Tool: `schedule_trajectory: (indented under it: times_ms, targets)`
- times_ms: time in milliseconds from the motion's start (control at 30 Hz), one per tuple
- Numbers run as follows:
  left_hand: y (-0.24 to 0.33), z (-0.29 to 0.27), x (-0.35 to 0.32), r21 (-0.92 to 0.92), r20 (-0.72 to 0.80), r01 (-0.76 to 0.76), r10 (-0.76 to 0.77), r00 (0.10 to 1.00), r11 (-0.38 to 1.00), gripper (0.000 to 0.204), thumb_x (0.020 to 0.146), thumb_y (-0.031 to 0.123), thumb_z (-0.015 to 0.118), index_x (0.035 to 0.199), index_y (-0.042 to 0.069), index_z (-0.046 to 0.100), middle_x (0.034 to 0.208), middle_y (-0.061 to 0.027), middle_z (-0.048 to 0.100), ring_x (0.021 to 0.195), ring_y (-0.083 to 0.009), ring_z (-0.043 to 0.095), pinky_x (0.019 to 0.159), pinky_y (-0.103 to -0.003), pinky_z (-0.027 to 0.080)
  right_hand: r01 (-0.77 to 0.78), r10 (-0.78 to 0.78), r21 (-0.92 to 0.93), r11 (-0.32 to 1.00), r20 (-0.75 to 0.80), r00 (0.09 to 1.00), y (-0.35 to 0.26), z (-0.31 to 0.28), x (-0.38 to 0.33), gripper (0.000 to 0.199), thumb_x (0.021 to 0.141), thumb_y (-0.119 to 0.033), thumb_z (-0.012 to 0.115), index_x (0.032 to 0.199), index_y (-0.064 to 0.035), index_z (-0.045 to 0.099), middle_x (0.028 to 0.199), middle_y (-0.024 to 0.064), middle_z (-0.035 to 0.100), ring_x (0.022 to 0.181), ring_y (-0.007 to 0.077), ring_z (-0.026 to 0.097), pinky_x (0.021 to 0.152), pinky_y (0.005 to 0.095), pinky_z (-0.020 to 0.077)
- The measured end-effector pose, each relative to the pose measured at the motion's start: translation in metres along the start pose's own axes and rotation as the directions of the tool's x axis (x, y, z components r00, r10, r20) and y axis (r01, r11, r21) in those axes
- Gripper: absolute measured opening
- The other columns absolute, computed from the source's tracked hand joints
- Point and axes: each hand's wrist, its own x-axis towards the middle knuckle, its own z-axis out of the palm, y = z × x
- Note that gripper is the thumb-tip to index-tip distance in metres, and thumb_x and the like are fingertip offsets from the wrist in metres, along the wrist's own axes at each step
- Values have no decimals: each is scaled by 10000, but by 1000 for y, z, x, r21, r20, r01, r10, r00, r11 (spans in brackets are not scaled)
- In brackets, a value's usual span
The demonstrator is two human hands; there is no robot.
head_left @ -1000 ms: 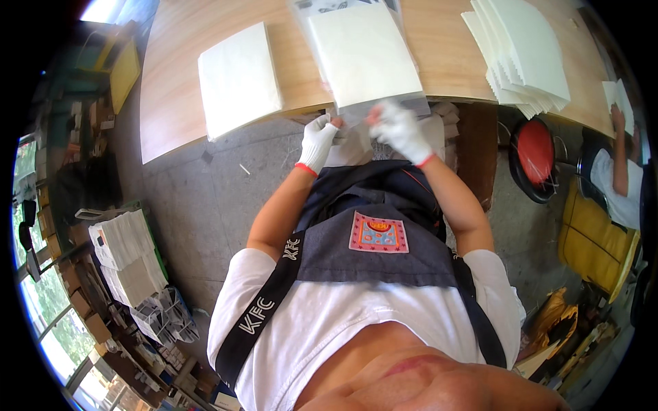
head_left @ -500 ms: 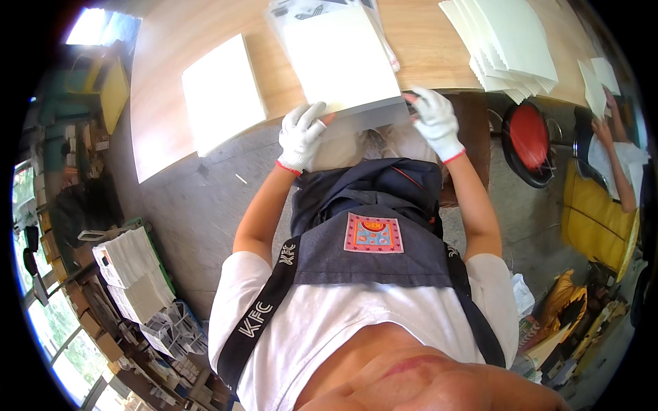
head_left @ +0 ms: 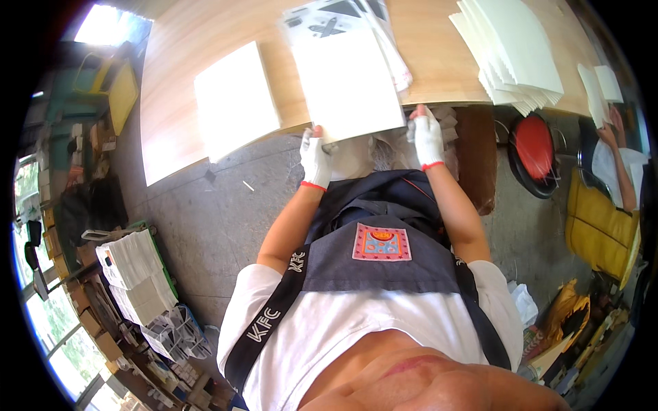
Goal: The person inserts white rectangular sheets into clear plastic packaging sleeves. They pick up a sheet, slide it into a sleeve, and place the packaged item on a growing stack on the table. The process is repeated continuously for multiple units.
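Observation:
A bright white rectangular board or stack of sheets (head_left: pixel 349 85) lies across the table's front edge, its near end jutting out over it. Clear plastic bags (head_left: pixel 329 26) with a dark printed design show beyond and beside it. My left hand (head_left: pixel 315 161), in a white glove with bare fingertips, is closed at the board's near left corner, a fingertip on top. My right hand (head_left: pixel 428 140), gloved alike, is just off the near right corner. Its fingers are smeared, and whether they grip anything is unclear.
Another white stack (head_left: pixel 236 99) lies at left on the wooden table (head_left: pixel 171 130), and a fanned pile of white sheets (head_left: pixel 514 51) at right. A red-seated stool (head_left: pixel 532 147) stands under the right edge. At far right another person (head_left: pixel 620 164) handles white sheets.
The white board has come nearer to me, covering the grey translucent flap that showed at its near edge. My right hand has turned more upright, and my left fingers have closed in at the corner.

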Motion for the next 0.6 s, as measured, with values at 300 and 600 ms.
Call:
schedule_trajectory:
  times_ms: [300, 600]
  targets:
    - [108, -20, -22, 506, 108, -531, 561, 821, 680, 145, 921, 155, 518, 872, 29, 571, 736, 37, 492, 677, -56, 416, 581, -210, 339, 13, 45, -175, 984, 320, 946, 10, 80, 5, 337, 895, -204, 574, 1156, 4, 532, 731, -6, 566, 506, 50, 500, 434, 204, 414]
    - [153, -184, 46, 989, 123, -25, 705, 698, -148, 389, 767, 59, 454, 1127, -27, 572, 1056, -179, 587, 972, -270, 565, 855, -288, 440, 603, -121, -542, 585, 677, 726, -3, 230, -15, 256, 894, -275, 514, 925, -24, 555, 641, 40, 594, 533, 112, 558, 480, 282, 423]
